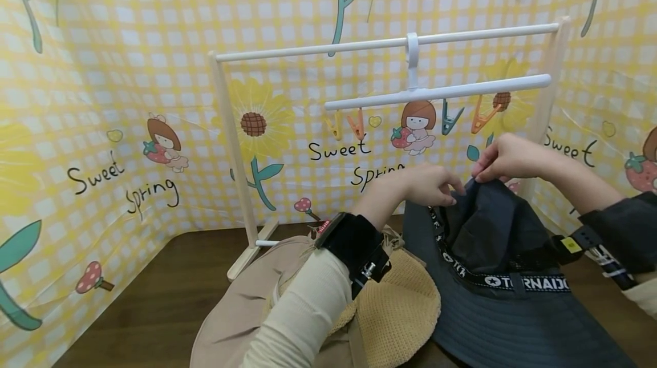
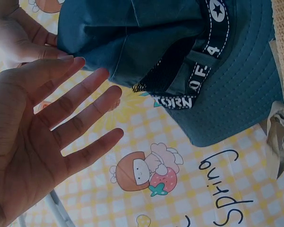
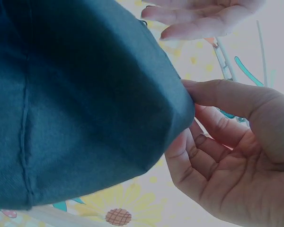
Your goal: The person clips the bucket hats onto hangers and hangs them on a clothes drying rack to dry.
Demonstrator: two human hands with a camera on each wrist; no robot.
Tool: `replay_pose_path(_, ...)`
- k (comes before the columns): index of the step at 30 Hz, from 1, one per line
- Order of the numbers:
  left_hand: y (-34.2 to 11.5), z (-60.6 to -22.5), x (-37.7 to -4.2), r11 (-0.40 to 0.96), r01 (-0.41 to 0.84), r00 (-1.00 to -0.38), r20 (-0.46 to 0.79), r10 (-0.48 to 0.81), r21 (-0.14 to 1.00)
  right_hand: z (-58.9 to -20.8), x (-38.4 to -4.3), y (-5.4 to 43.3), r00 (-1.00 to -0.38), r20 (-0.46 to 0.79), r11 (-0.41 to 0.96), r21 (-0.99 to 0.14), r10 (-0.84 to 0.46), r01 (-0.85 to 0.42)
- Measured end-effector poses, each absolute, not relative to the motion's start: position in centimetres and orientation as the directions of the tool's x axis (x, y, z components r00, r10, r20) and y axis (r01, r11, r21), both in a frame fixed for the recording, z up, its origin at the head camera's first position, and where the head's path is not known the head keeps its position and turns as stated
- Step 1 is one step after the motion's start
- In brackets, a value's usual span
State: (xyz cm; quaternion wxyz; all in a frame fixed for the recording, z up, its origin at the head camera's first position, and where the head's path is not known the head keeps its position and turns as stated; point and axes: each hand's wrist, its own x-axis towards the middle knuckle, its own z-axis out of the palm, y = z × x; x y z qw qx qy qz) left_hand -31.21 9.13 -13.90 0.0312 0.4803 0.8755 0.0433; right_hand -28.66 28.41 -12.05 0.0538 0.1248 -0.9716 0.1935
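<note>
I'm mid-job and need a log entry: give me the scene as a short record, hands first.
Right hand: pinches the dark hat at its crown
Left hand: fingers spread beside the crown; contact unclear
Hanger: hooked on the rack
Clips: four, on the hanger, holding no hat
Other hats: beige hat, yellow hat

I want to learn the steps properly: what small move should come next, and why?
Probably lift the dark hat toward the green clip: the right hand pinches its crown, the left hand is open, and the clip hangs above, holding nothing.
</note>
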Motion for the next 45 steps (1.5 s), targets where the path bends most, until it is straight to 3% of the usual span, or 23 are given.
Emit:
replay_pose_path(17, 10.9, -13.9, -32.2, 0.541, 0.839, -0.543, 0.033, 0.839, 0.060, -11.5, -29.1, 29.0, -0.964, 0.184, 0.898, -0.363, -0.192, -0.248)
replay_pose_path(27, 11.3, -14.0, -32.8, 0.564, 0.823, -0.567, 0.035, 0.823, 0.069, -11.3, -29.7, 29.4, -0.954, 0.247, 0.891, -0.375, -0.171, -0.257)
replay_pose_path(45, 12.4, -13.6, -33.6, 0.630, 0.777, -0.623, 0.154, 0.767, 0.002, -10.2, -30.7, 29.8, -0.946, 0.312, 0.880, -0.421, -0.086, -0.219)
